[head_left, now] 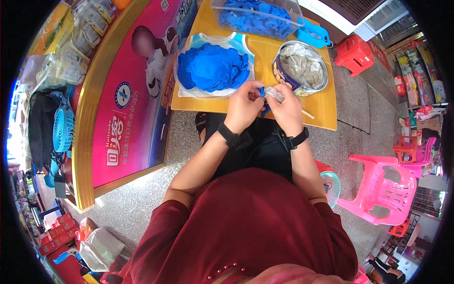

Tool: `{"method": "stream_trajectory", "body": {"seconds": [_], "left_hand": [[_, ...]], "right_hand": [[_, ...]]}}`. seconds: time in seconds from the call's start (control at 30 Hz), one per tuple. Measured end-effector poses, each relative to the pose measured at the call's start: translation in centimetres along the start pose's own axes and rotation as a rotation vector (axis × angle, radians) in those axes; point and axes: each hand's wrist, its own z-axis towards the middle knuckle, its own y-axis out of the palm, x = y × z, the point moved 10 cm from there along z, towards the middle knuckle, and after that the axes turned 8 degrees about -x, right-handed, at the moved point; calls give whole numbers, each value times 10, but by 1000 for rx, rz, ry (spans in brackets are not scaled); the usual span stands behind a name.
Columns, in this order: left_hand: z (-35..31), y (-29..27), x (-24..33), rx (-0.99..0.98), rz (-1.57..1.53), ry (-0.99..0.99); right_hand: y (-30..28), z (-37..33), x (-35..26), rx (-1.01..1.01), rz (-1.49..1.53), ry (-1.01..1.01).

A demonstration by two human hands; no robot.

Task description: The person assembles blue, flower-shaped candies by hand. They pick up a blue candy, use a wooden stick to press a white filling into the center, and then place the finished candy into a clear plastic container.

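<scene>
My left hand (242,105) is closed in a pinch on a small blue piece (261,91) of thin, soft material. Beside it, almost touching, my right hand (287,108) pinches a crumpled, see-through whitish piece (274,93). More blue hangs below the fingers. Both hands are over the near edge of the yellow table (314,106). Just beyond the left hand, a heap of blue pieces (213,66) lies on a white and light-blue covering (250,42). A round dark tin (285,78) full of crumpled whitish pieces (305,66) stands beyond the right hand.
At the table's far side is a clear plastic bin (298,22) holding blue pieces, next to a small blue basket (316,35). A thin white stick (307,114) lies near the right edge. A pink counter (127,113) rises at left; red stool (353,54) and pink chair (385,189) are at right.
</scene>
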Motion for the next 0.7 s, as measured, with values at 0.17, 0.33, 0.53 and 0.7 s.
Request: {"method": "stream_trajectory", "body": {"seconds": [0.17, 0.33, 0.53, 0.7], "left_hand": [[3, -8, -5, 62, -23, 57], [2, -17, 4, 143, -22, 154], [-2, -12, 19, 116, -17, 246], [-2, -8, 15, 102, -117, 237]], "right_hand": [[9, -5, -7, 28, 169, -96], [23, -13, 9, -60, 573, 66], [29, -12, 20, -60, 776, 240], [32, -9, 37, -147, 848, 306]]}}
